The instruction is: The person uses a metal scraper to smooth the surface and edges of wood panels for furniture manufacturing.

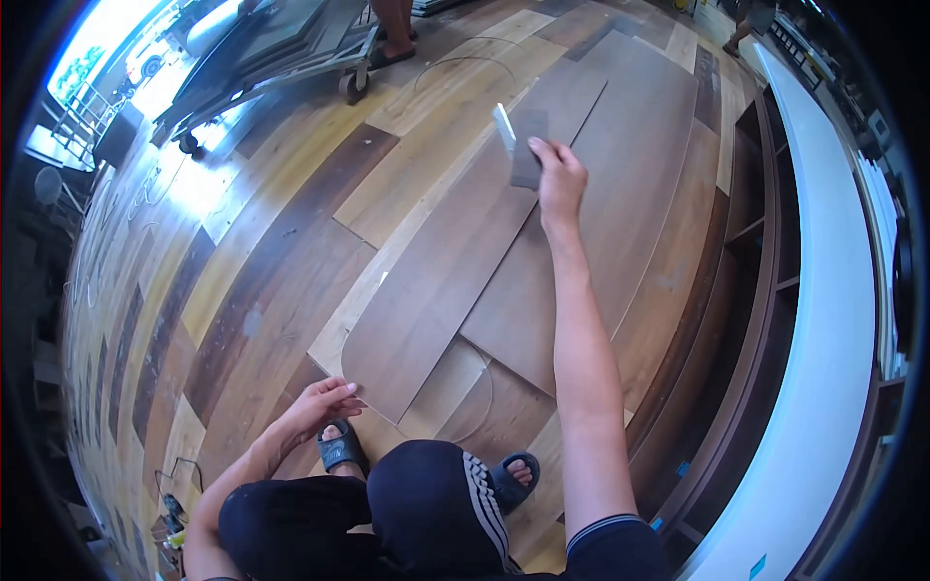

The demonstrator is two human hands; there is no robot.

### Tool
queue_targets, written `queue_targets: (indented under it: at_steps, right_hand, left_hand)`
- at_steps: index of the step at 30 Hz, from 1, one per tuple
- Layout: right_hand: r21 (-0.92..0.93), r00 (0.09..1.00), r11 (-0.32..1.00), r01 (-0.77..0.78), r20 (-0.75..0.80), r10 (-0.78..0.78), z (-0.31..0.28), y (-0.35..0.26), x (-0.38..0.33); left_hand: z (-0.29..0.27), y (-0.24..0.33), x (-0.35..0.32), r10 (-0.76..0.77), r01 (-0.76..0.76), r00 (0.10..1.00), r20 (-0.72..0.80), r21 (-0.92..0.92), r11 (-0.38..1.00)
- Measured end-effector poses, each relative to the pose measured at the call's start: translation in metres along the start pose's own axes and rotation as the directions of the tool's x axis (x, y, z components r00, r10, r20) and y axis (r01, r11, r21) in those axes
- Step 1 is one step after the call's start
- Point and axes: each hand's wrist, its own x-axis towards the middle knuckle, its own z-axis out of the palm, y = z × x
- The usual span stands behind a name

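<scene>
The person squats on a patchwork wood floor (291, 223), w/ two long brown boards lying flat in front.

The right hand (560, 180) reaches far out and pinches a small flat piece (526, 147), grey-brown w/ a pale edge. It sits tilted on the far end of the right board (620, 194).

The left hand (325, 399) rests near, fingers spread flat, touching the near round corner of the left board (446, 281), prob. to keep it from sliding.

Both boards look thin, smooth and matte, w/ rounded ends. A long white counter (823, 320) runs along the right. A wheeled cart (281, 48) stands far left, another person's feet beside it.
</scene>
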Motion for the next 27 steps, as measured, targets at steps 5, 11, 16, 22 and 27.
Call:
queue_targets:
  at_steps: [5, 11, 16, 22, 27]
  right_hand:
    - [0.128, 0.961, 0.983, -0.129, -0.228, 0.156, -0.095, -0.032, -0.057]
    - [0.17, 0.869, 0.962, -0.212, -0.418, 0.266, -0.179, -0.042, -0.135]
    - [0.228, 0.805, 0.943, -0.242, -0.495, 0.326, -0.193, -0.082, -0.152]
    - [0.497, 0.591, 0.756, -0.426, -0.48, 0.648, -0.14, -0.142, -0.158]
    - [0.64, 0.431, 0.549, -0.537, -0.352, 0.831, -0.078, -0.258, -0.17]
  left_hand:
    - [0.01, 0.053, 0.05, 0.078, -0.081, 0.996, 0.034, 0.089, 0.993]
    - [0.036, 0.12, 0.121, 0.092, -0.134, 0.988, 0.125, 0.383, 0.914]
    - [0.053, 0.193, 0.129, 0.047, -0.042, 0.999, 0.024, 0.909, 0.415]
    - [0.01, 0.286, 0.038, 0.167, -0.46, 0.839, 0.517, 0.84, -0.288]
    - [-0.061, 0.377, -0.143, 0.117, -0.04, 0.993, 0.031, 0.996, 0.081]
